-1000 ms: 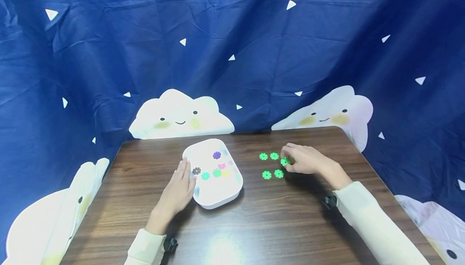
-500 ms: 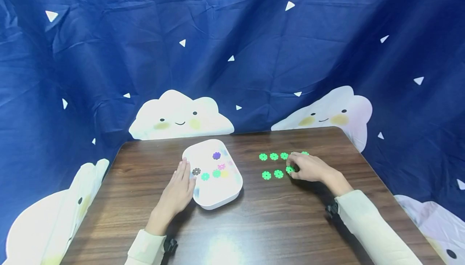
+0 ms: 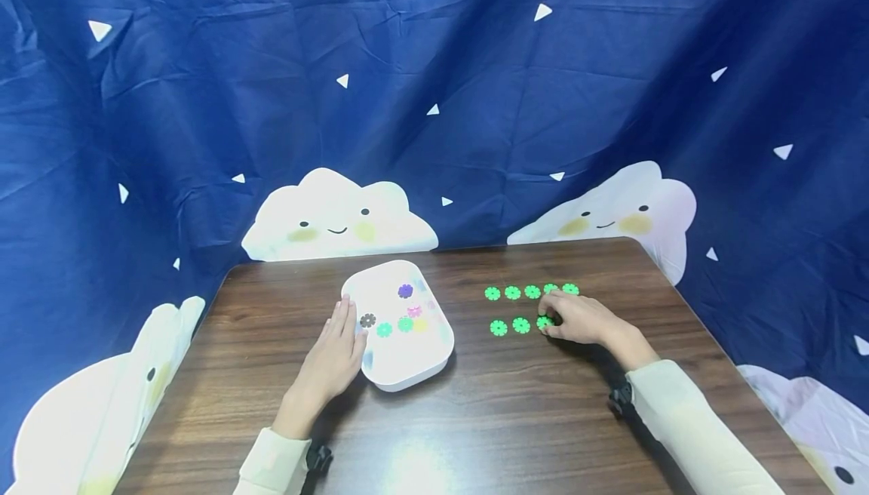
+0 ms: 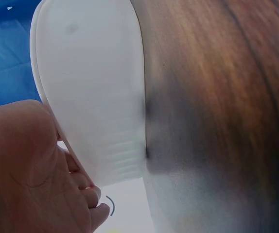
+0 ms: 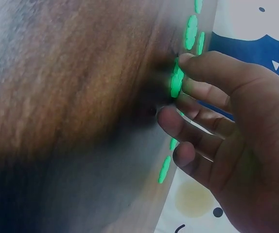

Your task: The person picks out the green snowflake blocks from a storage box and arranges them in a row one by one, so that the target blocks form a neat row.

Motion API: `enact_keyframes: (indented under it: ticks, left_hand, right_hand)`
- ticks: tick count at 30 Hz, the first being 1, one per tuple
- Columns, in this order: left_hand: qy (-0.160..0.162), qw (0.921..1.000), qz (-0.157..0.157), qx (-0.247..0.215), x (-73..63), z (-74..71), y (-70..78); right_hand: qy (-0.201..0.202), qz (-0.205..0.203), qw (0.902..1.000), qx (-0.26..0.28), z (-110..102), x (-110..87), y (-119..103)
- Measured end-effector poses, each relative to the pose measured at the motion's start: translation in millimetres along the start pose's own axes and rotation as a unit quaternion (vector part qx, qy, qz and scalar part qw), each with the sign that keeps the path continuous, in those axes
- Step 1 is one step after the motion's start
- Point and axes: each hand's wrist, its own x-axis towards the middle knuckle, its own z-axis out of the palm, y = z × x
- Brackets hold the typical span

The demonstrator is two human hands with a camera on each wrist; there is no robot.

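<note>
My right hand [image 3: 577,319] pinches a green snowflake disc [image 3: 545,323] between thumb and fingers at the right end of the front row, low over the table. In the right wrist view that notched green disc [image 5: 177,80] stands edge-on at the thumb tip, the other fingers bent beside it. Behind it runs a back row of matching green discs [image 3: 512,293], partly covered by the hand at its right. My left hand [image 3: 329,359] lies with straight fingers along the left rim of a white tray [image 3: 400,370]; the left wrist view shows the tray's side wall [image 4: 95,87] beside the palm.
Loose snowflake discs lie in the tray: a purple one [image 3: 405,291], a brown one [image 3: 367,320], a pink one [image 3: 414,312], a yellow one [image 3: 421,325] and green ones [image 3: 384,330]. The brown wooden table [image 3: 475,419] ends at a blue cloud-print curtain [image 3: 468,102].
My right hand has moved from the back row's third disc to the front row's right end, then slightly nearer me with the green snowflake disc. More back-row discs show. The left hand stays put.
</note>
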Motion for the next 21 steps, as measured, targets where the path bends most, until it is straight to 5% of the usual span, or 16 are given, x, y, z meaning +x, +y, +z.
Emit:
enact_keyframes:
  ticks: [13, 21]
  left_hand:
    - [-0.009, 0.9999, -0.004, -0.004, -1.8, 1.3, -0.8]
    - [-0.008, 0.9999, -0.006, -0.003, -0.9, 0.3, -0.1]
  right_hand:
    - [0.006, -0.01, 0.9999, -0.007, -5, 4.1, -3]
    - [0.024, -0.026, 0.9994, 0.004, -30, 24.7, -34]
